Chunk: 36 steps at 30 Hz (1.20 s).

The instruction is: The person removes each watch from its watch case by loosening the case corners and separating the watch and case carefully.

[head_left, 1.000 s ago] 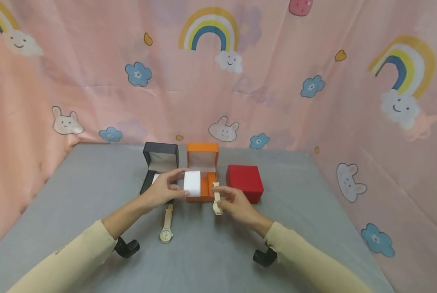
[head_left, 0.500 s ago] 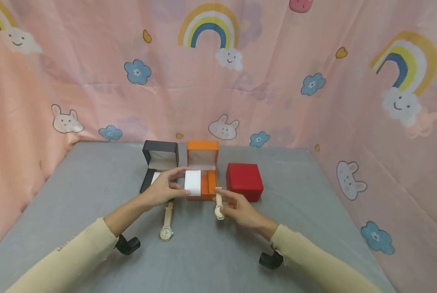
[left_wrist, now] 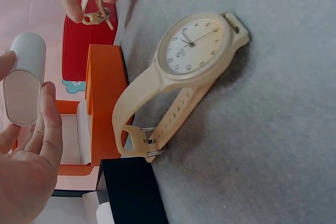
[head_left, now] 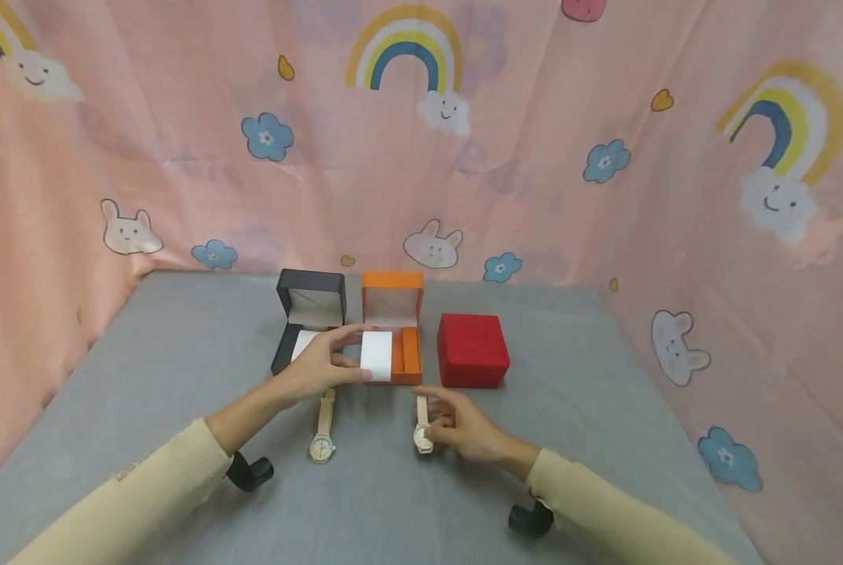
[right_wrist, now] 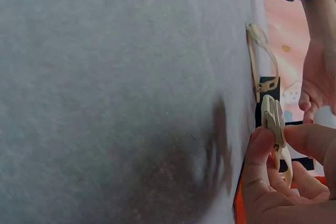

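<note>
My left hand pinches a white watch cushion between thumb and fingers, held over the front of the open orange watch box. In the left wrist view the cushion shows an oval end. My right hand pinches a cream wristwatch by its case, strap pointing toward the orange box. The right wrist view shows thumb and finger on the watch, its strap hanging among the other fingers. A second cream wristwatch lies buckled on the table below my left hand.
An open black watch box stands left of the orange one, with a white cushion inside, partly behind my left hand. A closed red box sits to the right. The grey table ends at a pink printed curtain.
My right hand has drawn the watch back from the orange box toward me. The left hand and its cushion have stayed nearly in place.
</note>
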{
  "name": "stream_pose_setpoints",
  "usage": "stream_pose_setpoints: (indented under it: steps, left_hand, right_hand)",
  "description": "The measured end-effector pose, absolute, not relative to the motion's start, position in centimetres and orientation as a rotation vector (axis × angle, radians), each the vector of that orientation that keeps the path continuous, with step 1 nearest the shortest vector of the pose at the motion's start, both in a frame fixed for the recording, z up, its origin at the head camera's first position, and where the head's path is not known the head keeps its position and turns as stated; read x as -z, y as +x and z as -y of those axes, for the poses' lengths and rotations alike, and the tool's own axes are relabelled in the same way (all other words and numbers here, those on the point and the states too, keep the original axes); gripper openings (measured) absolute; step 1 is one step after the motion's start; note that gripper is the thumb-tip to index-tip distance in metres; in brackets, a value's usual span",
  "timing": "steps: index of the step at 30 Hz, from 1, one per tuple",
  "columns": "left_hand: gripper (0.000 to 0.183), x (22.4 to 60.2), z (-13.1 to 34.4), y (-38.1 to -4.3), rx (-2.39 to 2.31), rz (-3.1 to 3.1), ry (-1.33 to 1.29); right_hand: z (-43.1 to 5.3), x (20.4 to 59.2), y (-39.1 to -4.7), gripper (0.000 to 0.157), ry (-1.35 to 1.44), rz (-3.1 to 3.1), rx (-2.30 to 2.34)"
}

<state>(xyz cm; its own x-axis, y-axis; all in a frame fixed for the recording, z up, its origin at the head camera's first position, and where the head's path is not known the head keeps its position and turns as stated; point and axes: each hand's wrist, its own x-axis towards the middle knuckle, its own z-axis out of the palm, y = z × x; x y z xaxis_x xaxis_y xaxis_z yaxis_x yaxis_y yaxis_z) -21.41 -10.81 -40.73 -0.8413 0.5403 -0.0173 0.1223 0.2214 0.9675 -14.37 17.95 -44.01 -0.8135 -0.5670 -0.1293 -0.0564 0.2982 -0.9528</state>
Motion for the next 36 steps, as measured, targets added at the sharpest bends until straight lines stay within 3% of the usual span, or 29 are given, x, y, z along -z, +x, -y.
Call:
stream_pose_setpoints:
  steps: [36]
  left_hand:
    - [0.078,40.9,10.6,-21.4,-1.58,-2.182,0.601]
  right_hand:
    - [-17.5,45.0,-13.7,0.064,-0.533,-2.253,1.343]
